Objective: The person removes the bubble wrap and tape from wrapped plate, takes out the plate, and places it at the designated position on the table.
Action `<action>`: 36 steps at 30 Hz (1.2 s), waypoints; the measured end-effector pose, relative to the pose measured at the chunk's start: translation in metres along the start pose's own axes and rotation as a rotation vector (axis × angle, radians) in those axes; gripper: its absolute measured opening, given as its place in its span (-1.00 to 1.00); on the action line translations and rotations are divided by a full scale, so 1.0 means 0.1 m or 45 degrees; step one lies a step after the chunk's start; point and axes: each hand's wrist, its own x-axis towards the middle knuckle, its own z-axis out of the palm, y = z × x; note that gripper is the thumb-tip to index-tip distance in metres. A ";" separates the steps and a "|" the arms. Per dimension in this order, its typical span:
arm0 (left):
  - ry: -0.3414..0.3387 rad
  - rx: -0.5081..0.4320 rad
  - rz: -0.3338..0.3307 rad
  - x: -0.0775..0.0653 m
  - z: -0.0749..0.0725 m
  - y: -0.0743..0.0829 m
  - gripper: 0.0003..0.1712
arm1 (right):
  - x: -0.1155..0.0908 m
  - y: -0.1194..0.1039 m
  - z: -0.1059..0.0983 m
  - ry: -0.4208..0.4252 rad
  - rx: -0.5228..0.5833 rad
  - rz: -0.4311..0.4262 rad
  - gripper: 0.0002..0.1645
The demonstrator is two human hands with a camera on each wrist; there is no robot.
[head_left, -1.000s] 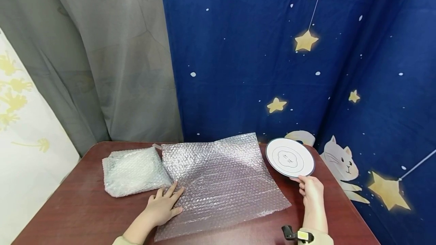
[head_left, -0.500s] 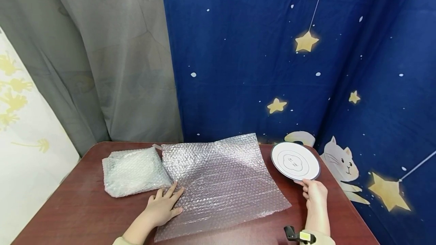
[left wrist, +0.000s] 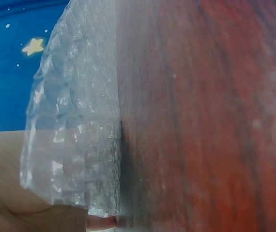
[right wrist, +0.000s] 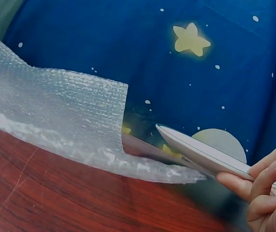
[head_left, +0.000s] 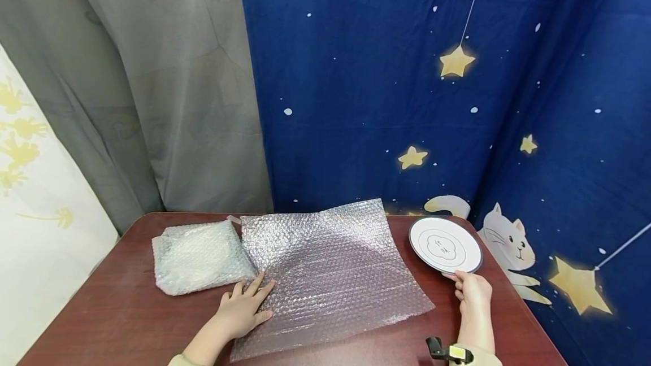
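R hand point(head_left: 473, 291) pinching plate point(head_left: 445, 245) rim, rt of bubble-wrap sht point(head_left: 335, 281) | L hand point(head_left: 243, 312) splayed wide on sht's lt edge

A curtained indoor spot, exact kind unclear, where a grey fabric curtain point(head_left: 188, 83) and star-printed blue fabric curtain point(head_left: 346, 83) hang behind a red-brown wood-grained counter point(head_left: 117, 321).

Bubble wrap point(head_left: 330, 275) lies on the table point(head_left: 117, 315), with a wrapped bundle point(head_left: 200, 257) on its left and a plate point(head_left: 445, 245), in the right hand point(head_left: 474, 291), on its right. The left hand point(head_left: 241, 309) is on the wrap's left edge. Curtains point(head_left: 351, 83) hang behind.
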 end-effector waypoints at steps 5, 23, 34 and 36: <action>-0.003 -0.003 -0.003 0.00 -0.01 0.00 -0.27 | 0.01 0.02 -0.01 0.027 -0.002 0.020 -0.81; 0.009 0.001 -0.001 0.00 0.00 0.00 -0.27 | 0.04 0.10 -0.03 0.012 0.048 0.035 -0.82; -0.002 0.008 -0.011 0.02 0.03 -0.02 -0.28 | 0.04 0.11 -0.03 0.032 0.026 0.064 -0.79; 0.004 0.007 -0.005 0.02 0.03 -0.02 -0.28 | 0.04 0.11 -0.02 0.039 0.024 0.072 -0.78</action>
